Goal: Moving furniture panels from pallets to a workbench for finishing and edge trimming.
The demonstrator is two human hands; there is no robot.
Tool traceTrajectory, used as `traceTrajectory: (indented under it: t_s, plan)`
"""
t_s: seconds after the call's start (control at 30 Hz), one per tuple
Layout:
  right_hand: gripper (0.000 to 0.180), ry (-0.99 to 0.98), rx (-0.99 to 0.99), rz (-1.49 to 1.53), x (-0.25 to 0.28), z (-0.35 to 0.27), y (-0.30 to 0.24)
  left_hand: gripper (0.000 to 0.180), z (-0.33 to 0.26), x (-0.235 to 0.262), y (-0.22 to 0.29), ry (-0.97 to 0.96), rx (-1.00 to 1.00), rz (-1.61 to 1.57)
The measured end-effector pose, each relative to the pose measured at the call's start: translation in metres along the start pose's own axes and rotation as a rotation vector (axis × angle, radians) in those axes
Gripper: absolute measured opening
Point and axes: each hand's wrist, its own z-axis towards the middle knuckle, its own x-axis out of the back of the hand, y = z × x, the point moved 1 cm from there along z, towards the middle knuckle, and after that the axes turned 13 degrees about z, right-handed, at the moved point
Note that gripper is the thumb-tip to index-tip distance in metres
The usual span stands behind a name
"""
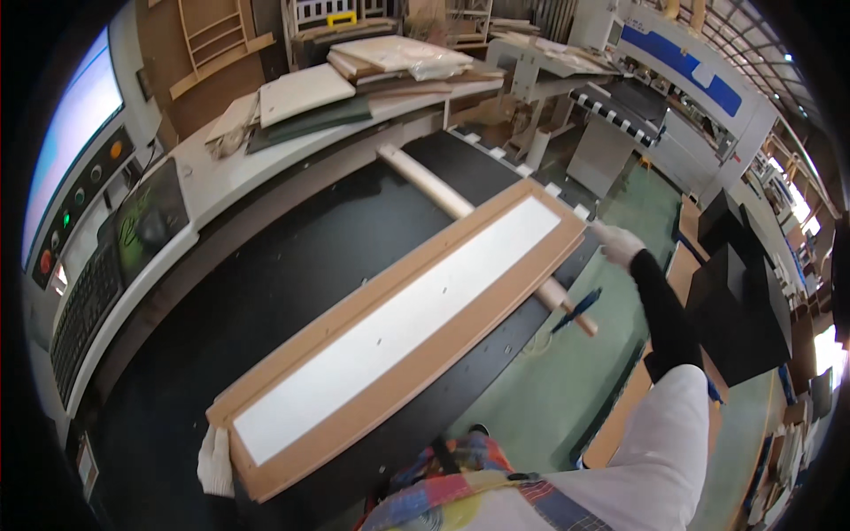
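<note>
A long brown board panel (372, 400) with a white strip (403, 332) down its middle lies slanted across the dark machine bed. A pale wooden bar (429, 182) crosses under it. My left hand (215, 462), in a white glove, is closed at the panel's near left end; part of its fingers is hidden behind the edge. My right hand (618, 244), in a pale glove, reaches to the far right corner with fingers stretched toward it. Whether the fingertips touch the panel, I cannot tell.
A control desk with a screen (75, 115), keyboard (88, 305) and mouse (159, 226) stands on the left. Boards (305, 93) are stacked on the ledge behind. Black blocks (739, 301) stand at right, and another large machine (682, 75) is at the back right.
</note>
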Motion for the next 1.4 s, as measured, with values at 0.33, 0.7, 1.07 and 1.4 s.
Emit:
traceTrajectory:
  t_s: [0.33,0.7,1.07,1.4]
  plan:
    - [0.078,-0.312,-0.303,0.832,-0.026,0.144,-0.037,0.085,0.039,-0.011,-0.023,-0.031,0.444,-0.122]
    - [0.044,-0.226,-0.079,1.416,-0.032,0.149,-0.004,0.074,0.013,-0.024,0.048,0.323,0.426,-0.203]
    - [0.046,0.387,0.308,1.506,0.034,0.138,0.008,0.069,-0.034,-0.049,0.018,1.057,-0.219,-0.963]
    - [0.045,-0.088,0.294,1.419,0.032,0.205,-0.114,0.098,-0.056,-0.072,0.019,0.97,-0.276,-0.822]
